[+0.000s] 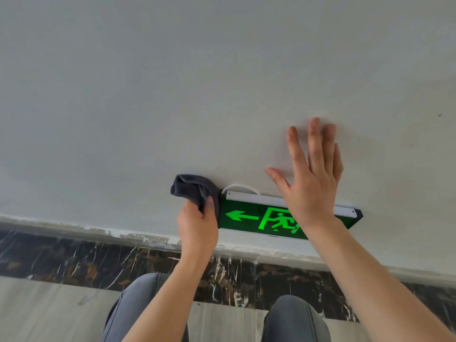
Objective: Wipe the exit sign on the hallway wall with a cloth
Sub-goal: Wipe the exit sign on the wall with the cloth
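Left hand [197, 224] holds the cloth [195, 191] in its grip against the exit sign [249, 215]'s left end; right hand [312, 178] spread wide.

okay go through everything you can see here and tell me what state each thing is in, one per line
Exit sign: lit green, mounted low on the wall, arrow pointing left.
Cloth: bunched up, pressed at the sign's left end.
Left hand: grip shut on the cloth.
Right hand: open, fingers spread, flat on the wall above the sign.
White cable: looped above the sign's top edge.
Baseboard: dark marble, paint-smeared top edge.
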Action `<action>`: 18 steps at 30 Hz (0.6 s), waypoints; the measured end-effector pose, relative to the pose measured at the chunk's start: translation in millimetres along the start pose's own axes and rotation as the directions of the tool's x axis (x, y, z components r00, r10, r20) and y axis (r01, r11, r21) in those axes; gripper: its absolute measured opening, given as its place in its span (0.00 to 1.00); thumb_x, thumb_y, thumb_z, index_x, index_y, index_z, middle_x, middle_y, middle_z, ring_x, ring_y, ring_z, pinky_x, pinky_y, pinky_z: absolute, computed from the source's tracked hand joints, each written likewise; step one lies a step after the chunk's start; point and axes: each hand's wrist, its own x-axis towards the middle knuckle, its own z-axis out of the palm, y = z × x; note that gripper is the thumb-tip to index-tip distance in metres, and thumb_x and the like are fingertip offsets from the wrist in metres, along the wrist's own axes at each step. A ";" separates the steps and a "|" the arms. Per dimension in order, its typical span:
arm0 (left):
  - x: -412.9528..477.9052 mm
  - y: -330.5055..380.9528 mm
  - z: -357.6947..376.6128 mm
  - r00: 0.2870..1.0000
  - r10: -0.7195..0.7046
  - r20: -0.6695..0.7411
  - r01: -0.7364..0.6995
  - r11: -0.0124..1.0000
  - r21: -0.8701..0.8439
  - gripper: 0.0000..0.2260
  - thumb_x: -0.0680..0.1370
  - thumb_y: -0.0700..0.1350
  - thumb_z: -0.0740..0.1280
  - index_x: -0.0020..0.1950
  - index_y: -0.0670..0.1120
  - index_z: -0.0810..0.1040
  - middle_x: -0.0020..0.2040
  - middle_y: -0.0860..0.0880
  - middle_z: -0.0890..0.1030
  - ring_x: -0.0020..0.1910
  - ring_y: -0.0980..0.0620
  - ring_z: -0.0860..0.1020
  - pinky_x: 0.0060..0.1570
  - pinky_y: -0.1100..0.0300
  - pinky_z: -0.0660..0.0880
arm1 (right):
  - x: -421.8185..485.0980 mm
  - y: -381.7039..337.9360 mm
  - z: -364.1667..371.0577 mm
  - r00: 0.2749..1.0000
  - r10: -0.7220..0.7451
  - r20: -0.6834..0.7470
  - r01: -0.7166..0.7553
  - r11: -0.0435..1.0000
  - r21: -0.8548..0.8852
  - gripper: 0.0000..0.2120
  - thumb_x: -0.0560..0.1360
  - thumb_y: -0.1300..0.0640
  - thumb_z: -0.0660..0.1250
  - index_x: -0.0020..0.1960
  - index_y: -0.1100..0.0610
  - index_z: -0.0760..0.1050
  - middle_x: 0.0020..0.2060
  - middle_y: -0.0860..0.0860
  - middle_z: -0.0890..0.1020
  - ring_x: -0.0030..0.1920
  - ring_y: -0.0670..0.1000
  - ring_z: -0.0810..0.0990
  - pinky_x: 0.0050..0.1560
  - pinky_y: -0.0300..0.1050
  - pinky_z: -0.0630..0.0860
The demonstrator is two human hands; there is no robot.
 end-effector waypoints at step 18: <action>-11.8 -96.2 35.3 0.966 -0.208 0.157 0.147 0.933 0.330 0.06 0.82 0.33 0.61 0.50 0.43 0.73 0.41 0.46 0.78 0.36 0.53 0.76 0.31 0.62 0.71 | 1.3 -2.4 -2.9 0.999 0.033 0.020 -0.033 0.999 0.012 0.34 0.83 0.45 0.71 0.83 0.54 0.63 0.83 0.59 0.55 0.84 0.52 0.40 0.82 0.56 0.50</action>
